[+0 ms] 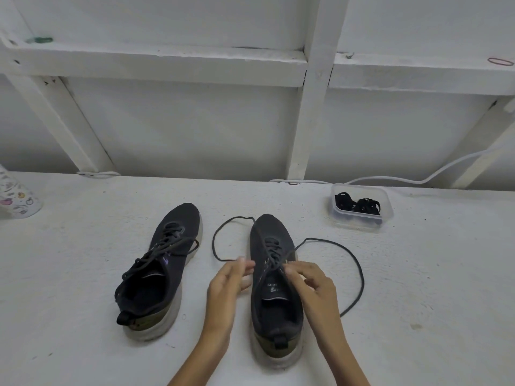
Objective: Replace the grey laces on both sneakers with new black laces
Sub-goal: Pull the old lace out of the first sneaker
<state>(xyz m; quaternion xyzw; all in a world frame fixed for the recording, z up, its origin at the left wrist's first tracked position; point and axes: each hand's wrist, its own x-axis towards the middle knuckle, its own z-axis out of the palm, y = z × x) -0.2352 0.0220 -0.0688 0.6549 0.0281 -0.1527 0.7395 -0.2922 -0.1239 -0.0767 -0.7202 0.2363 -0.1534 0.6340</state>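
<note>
Two sneakers stand on the white worktop, toes towards the top of the frame. The laced sneaker (158,274), left of centre, has its lace threaded through all the eyelets. The middle sneaker (274,299), in the lower middle, is the one being worked on.

Its grey lace (272,247) is untied, and the free ends lie in wide curves on the worktop to both sides of the shoe. The left hand (234,282) has its grip pressed together, and it seems to pinch one lace end just beside the shoe. The right hand (313,282) pinches the lace at the upper eyelets, above the tongue.

I judge this lace to be light, soft and limp, so it will not push through a hole. It is better to pull it out one crossing at a time, holding close to the eyelet. The shoe is light too and may slide, so one hand should steady it.

The black laces (359,206) wait bundled in a clear box (359,222) at the right of the frame, well apart from the shoes. They may tangle, so I would take one by its stiff tip.
</note>
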